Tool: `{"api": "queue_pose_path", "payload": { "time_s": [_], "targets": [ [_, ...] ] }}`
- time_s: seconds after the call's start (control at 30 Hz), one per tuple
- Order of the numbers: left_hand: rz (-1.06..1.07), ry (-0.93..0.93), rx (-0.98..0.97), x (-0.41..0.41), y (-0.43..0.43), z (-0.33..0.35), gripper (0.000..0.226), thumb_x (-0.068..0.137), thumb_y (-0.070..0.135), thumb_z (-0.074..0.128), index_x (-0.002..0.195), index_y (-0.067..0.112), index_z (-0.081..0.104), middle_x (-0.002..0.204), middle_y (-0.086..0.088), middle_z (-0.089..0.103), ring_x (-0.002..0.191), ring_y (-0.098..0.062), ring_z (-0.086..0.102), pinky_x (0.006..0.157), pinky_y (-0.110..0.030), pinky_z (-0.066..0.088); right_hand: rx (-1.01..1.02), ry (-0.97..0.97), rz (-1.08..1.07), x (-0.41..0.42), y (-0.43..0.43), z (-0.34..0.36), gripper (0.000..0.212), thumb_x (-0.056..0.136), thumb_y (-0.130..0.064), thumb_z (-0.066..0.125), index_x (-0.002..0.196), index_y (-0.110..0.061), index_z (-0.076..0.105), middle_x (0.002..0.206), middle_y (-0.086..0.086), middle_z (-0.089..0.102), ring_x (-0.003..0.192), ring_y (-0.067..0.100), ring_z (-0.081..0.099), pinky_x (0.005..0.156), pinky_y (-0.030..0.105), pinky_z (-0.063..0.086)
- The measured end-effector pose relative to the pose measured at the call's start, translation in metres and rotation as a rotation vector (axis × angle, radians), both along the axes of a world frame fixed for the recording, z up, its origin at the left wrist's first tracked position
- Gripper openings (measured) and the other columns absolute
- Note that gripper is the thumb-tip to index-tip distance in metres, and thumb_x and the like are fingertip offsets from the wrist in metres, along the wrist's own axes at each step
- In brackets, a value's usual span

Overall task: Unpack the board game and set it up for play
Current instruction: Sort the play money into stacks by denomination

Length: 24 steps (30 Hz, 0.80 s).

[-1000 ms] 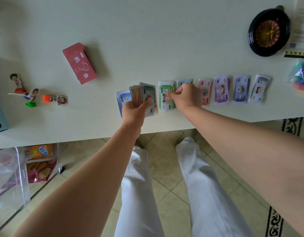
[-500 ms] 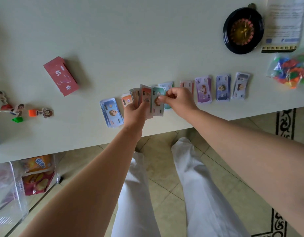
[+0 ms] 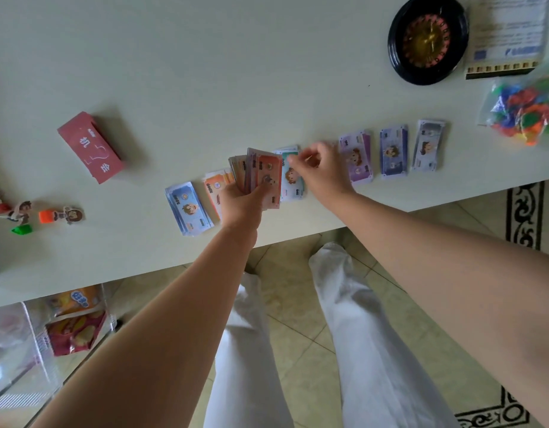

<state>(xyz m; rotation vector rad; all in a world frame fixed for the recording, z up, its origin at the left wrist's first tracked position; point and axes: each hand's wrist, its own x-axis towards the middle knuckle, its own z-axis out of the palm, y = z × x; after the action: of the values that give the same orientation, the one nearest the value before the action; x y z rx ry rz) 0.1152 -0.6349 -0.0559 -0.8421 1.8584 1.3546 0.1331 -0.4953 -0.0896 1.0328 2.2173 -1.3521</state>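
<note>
My left hand [image 3: 240, 202] grips a fanned stack of play banknotes [image 3: 264, 173] just above the white table [image 3: 236, 72]. My right hand [image 3: 324, 173] has curled fingers and pinches the far edge of a green banknote [image 3: 293, 182] lying on its pile beside the fan. Sorted piles line the table's front edge: blue [image 3: 189, 208], orange [image 3: 214, 188], purple [image 3: 356, 159], blue-violet [image 3: 393, 152] and pale lilac [image 3: 427, 145]. My right hand hides whatever lies under it.
A red card deck [image 3: 91, 146] and several character pawns [image 3: 61, 215] lie at the left. A black roulette wheel [image 3: 427, 38], an instruction sheet [image 3: 508, 35] and a bag of coloured plastic pieces [image 3: 526, 112] sit at the right. Under the table stands a clear bin of snack bags [image 3: 72, 319].
My right hand drew a green banknote out of the fan and carried it right onto the green pile. An orange note now tops the fan. The camera view shifted left.
</note>
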Motion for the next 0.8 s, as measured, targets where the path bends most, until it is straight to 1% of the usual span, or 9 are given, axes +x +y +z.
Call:
{"api": "queue_pose_path", "payload": {
  "time_s": [0.07,0.13,0.23,0.33,0.43,0.57,0.63,0.7,0.8],
  "targets": [
    [-0.009,-0.015,0.032,-0.001,0.007,0.002,0.017,0.082,0.008,0.072,0.081,0.024,0.064,0.078,0.003,0.067,0.074,-0.014,0.065,0.076,-0.03,0.056,-0.199,0.014,0.057,0.004,0.003,0.007,0.023,0.087,-0.029,0.069,0.093,-0.007,0.062,0.082,-0.001,0.063,0.071,0.007,0.059,0.06,0.013,0.048],
    [-0.026,-0.034,0.07,-0.002,0.016,0.006,0.018,0.082,0.01,0.073,0.079,0.025,0.064,0.075,0.004,0.067,0.072,-0.012,0.065,0.073,-0.027,0.057,-0.225,0.022,0.121,0.009,0.008,0.009,0.019,0.087,-0.022,0.069,0.089,-0.004,0.065,0.075,-0.001,0.061,0.065,0.007,0.054,0.056,0.01,0.043],
    [-0.049,-0.062,0.106,-0.005,0.029,0.011,0.017,0.086,0.009,0.067,0.079,0.024,0.061,0.075,0.002,0.066,0.07,-0.011,0.064,0.066,-0.023,0.056,-0.136,0.009,0.107,0.012,0.023,0.006,0.018,0.086,-0.021,0.07,0.086,-0.004,0.067,0.073,-0.002,0.061,0.065,0.008,0.054,0.058,0.014,0.043],
    [-0.077,-0.06,0.061,-0.006,0.036,0.01,0.019,0.088,0.008,0.058,0.076,0.023,0.061,0.077,-0.001,0.065,0.079,-0.02,0.062,0.079,-0.035,0.056,-0.052,-0.005,0.094,0.012,0.042,0.002,0.015,0.085,-0.02,0.071,0.083,-0.006,0.067,0.077,0.001,0.064,0.068,0.011,0.058,0.062,0.021,0.049],
    [-0.09,-0.034,0.015,-0.008,0.04,0.007,0.019,0.088,0.011,0.059,0.074,0.024,0.061,0.076,0.0,0.065,0.08,-0.022,0.06,0.075,-0.037,0.052,0.015,-0.005,0.074,0.011,0.056,-0.003,0.012,0.083,-0.021,0.073,0.082,-0.011,0.067,0.083,0.002,0.068,0.076,0.016,0.064,0.067,0.029,0.055],
    [-0.093,-0.015,-0.02,-0.01,0.044,0.003,0.016,0.087,0.017,0.065,0.075,0.026,0.062,0.077,0.001,0.068,0.08,-0.021,0.066,0.073,-0.035,0.055,0.124,-0.038,0.103,0.009,0.062,-0.009,0.019,0.081,-0.025,0.075,0.085,-0.01,0.065,0.079,0.0,0.065,0.066,0.008,0.058,0.054,0.017,0.043],
    [-0.109,-0.018,-0.032,-0.009,0.047,0.002,0.015,0.086,0.019,0.068,0.074,0.025,0.062,0.079,-0.003,0.067,0.081,-0.024,0.064,0.074,-0.038,0.055,0.184,-0.056,0.091,0.01,0.062,-0.011,0.025,0.079,-0.027,0.077,0.09,-0.012,0.06,0.078,-0.004,0.061,0.07,0.01,0.058,0.054,0.02,0.042],
    [-0.105,-0.02,-0.031,-0.008,0.049,0.003,0.016,0.085,0.016,0.069,0.073,0.024,0.062,0.08,-0.007,0.064,0.078,-0.024,0.06,0.073,-0.039,0.053,0.237,-0.063,0.061,0.012,0.06,-0.012,0.032,0.08,-0.026,0.076,0.099,-0.011,0.055,0.088,-0.002,0.061,0.079,0.014,0.058,0.059,0.026,0.043],
    [-0.108,-0.018,-0.032,-0.007,0.055,0.003,0.02,0.083,0.01,0.069,0.07,0.022,0.06,0.08,-0.01,0.059,0.076,-0.021,0.056,0.07,-0.036,0.049,0.216,-0.02,0.014,0.013,0.06,-0.009,0.033,0.083,-0.029,0.072,0.102,-0.009,0.052,0.091,-0.001,0.058,0.082,0.017,0.06,0.058,0.023,0.044]
  ]
}}
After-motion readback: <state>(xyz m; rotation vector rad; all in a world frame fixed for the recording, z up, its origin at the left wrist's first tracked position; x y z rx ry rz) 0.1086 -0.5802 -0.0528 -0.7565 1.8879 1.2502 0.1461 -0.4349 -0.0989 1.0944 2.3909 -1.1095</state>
